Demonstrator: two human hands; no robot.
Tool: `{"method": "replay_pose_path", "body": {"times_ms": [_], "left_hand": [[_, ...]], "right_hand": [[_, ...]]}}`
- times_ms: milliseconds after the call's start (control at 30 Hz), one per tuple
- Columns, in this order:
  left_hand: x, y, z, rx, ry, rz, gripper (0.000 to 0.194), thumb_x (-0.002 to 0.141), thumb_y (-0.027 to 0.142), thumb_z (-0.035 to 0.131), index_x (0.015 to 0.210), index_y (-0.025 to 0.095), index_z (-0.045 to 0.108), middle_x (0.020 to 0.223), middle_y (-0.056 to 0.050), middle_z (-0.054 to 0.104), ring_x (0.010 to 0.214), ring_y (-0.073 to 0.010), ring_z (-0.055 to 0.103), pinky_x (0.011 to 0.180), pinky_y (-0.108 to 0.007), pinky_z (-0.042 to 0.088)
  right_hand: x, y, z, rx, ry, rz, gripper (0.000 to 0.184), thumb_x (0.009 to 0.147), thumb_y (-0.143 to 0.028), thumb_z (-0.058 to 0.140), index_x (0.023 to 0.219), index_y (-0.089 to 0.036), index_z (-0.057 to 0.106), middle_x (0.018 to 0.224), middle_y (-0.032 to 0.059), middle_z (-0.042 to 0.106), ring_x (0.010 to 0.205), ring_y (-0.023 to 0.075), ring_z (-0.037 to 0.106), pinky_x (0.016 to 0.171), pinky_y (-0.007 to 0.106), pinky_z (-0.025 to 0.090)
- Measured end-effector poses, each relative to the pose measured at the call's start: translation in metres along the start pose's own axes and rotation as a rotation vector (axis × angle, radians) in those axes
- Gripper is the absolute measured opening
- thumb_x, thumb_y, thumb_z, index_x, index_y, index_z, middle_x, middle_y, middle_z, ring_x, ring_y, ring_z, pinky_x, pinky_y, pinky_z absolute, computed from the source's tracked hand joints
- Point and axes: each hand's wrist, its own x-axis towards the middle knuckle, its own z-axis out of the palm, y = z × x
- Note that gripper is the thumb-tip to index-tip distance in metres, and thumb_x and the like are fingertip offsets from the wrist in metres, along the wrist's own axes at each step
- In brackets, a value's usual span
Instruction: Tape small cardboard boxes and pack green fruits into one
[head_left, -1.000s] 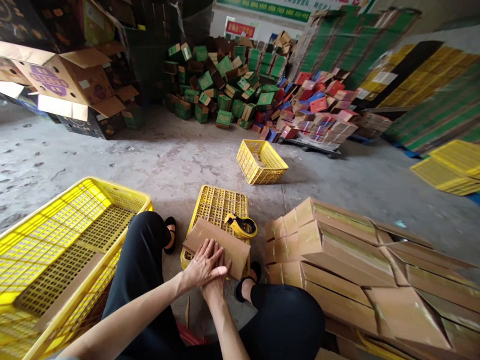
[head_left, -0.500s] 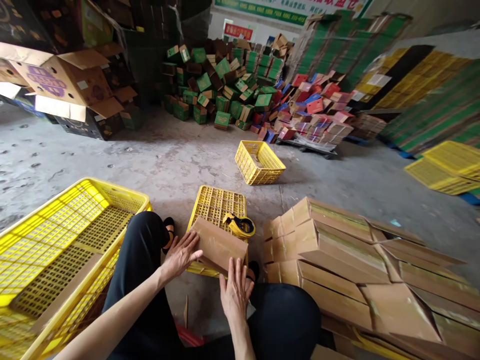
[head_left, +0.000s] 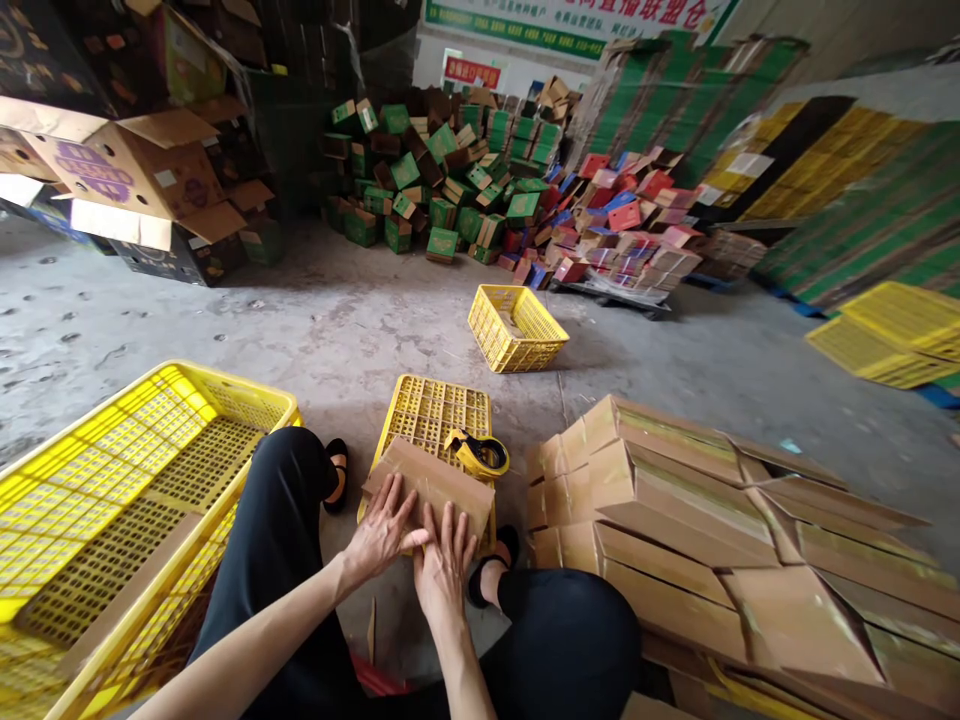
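Note:
A brown cardboard box point(head_left: 439, 483) lies on an upturned yellow crate point(head_left: 435, 410) between my knees. My left hand point(head_left: 381, 530) presses flat on the box's near left part, fingers spread. My right hand point(head_left: 444, 562) lies flat on the near edge beside it, fingers apart and pointing away from me. Neither hand grips anything. A yellow tape dispenser point(head_left: 478, 452) rests on the crate just beyond the box, to the right.
A stack of flat brown cartons point(head_left: 697, 520) lies at my right. A large yellow crate point(head_left: 112, 500) stands at my left, a small yellow basket point(head_left: 516, 327) on the concrete floor ahead. Heaps of green and red boxes point(head_left: 510, 190) fill the back.
Half a second ago my hands were apart at the box's left and near right sides. They have now come together, flat on its near part, and the box lies lower.

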Motion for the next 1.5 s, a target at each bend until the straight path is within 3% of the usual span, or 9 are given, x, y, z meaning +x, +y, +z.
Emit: {"method": "replay_pose_path", "body": {"times_ms": [267, 467, 667, 833, 1000, 1100, 1200, 1367, 1500], "left_hand": [[0.039, -0.011, -0.004, -0.092, -0.121, 0.07, 0.079, 0.102, 0.077, 0.033, 0.146, 0.019, 0.064, 0.158, -0.018, 0.055, 0.15, -0.0356, 0.049, 0.121, -0.054, 0.044], [0.064, -0.02, 0.007, -0.057, -0.158, 0.082, 0.076, 0.103, 0.075, 0.035, 0.154, 0.023, 0.057, 0.164, -0.015, 0.049, 0.154, -0.0361, 0.042, 0.123, -0.056, 0.039], [0.084, -0.03, 0.008, -0.012, -0.138, 0.035, 0.067, 0.103, 0.071, 0.045, 0.155, 0.03, 0.057, 0.166, -0.01, 0.047, 0.155, -0.0369, 0.04, 0.125, -0.058, 0.035], [0.101, -0.047, 0.005, -0.01, -0.122, -0.059, 0.067, 0.105, 0.068, 0.044, 0.157, 0.027, 0.055, 0.167, -0.012, 0.045, 0.155, -0.0372, 0.04, 0.122, -0.056, 0.04], [0.091, -0.025, 0.01, 0.036, -0.104, -0.097, 0.073, 0.1, 0.073, 0.049, 0.159, 0.029, 0.052, 0.169, -0.017, 0.04, 0.157, -0.0451, 0.033, 0.123, -0.069, 0.03], [0.071, 0.002, 0.013, 0.008, -0.136, 0.026, 0.074, 0.097, 0.077, 0.05, 0.159, 0.037, 0.051, 0.171, -0.014, 0.038, 0.158, -0.0456, 0.031, 0.123, -0.071, 0.025], [0.055, 0.016, 0.011, -0.036, -0.177, 0.14, 0.076, 0.098, 0.08, 0.043, 0.16, 0.036, 0.048, 0.172, -0.011, 0.036, 0.159, -0.0423, 0.03, 0.125, -0.067, 0.026], [0.055, -0.006, -0.002, -0.05, -0.238, 0.197, 0.072, 0.103, 0.075, 0.038, 0.161, 0.034, 0.048, 0.17, -0.008, 0.04, 0.158, -0.0338, 0.036, 0.126, -0.056, 0.032], [0.065, -0.039, -0.011, 0.012, -0.212, 0.029, 0.068, 0.108, 0.066, 0.037, 0.16, 0.026, 0.049, 0.169, -0.011, 0.042, 0.156, -0.0332, 0.039, 0.124, -0.054, 0.036]], "right_hand": [[0.037, 0.015, -0.014, 0.017, -0.066, -0.076, 0.059, 0.109, -0.03, 0.036, 0.167, -0.041, 0.027, 0.177, 0.002, 0.023, 0.164, 0.0339, 0.021, 0.126, 0.07, 0.023], [0.061, 0.022, -0.008, 0.005, -0.051, -0.069, 0.058, 0.111, -0.036, 0.034, 0.167, -0.042, 0.022, 0.177, 0.0013, 0.022, 0.164, 0.0321, 0.022, 0.125, 0.074, 0.019], [0.077, 0.028, -0.021, -0.031, -0.046, 0.035, 0.057, 0.112, -0.045, 0.03, 0.168, -0.035, 0.026, 0.177, 0.0068, 0.026, 0.164, 0.0325, 0.023, 0.125, 0.072, 0.02], [0.082, 0.038, -0.032, -0.048, -0.049, 0.168, 0.06, 0.112, -0.05, 0.027, 0.169, -0.031, 0.025, 0.177, 0.0097, 0.024, 0.163, 0.0359, 0.021, 0.122, 0.073, 0.027], [0.081, 0.036, -0.029, -0.07, -0.026, 0.217, 0.063, 0.112, -0.052, 0.028, 0.169, -0.026, 0.024, 0.178, 0.0129, 0.021, 0.163, 0.0375, 0.02, 0.122, 0.073, 0.026], [0.081, 0.034, -0.029, -0.057, -0.037, 0.216, 0.062, 0.112, -0.051, 0.029, 0.169, -0.028, 0.026, 0.178, 0.0136, 0.022, 0.163, 0.04, 0.021, 0.121, 0.074, 0.027], [0.08, 0.035, -0.03, -0.042, -0.06, 0.184, 0.056, 0.112, -0.044, 0.032, 0.167, -0.033, 0.031, 0.177, 0.0114, 0.024, 0.162, 0.0406, 0.022, 0.122, 0.071, 0.027], [0.067, 0.039, -0.025, -0.035, -0.064, 0.042, 0.056, 0.111, -0.032, 0.035, 0.166, -0.035, 0.034, 0.176, 0.0091, 0.029, 0.163, 0.0346, 0.025, 0.126, 0.063, 0.027], [0.051, 0.039, -0.024, -0.027, -0.06, 0.042, 0.058, 0.111, -0.038, 0.033, 0.167, -0.025, 0.034, 0.174, 0.0138, 0.032, 0.161, 0.0333, 0.03, 0.127, 0.06, 0.029]]}}
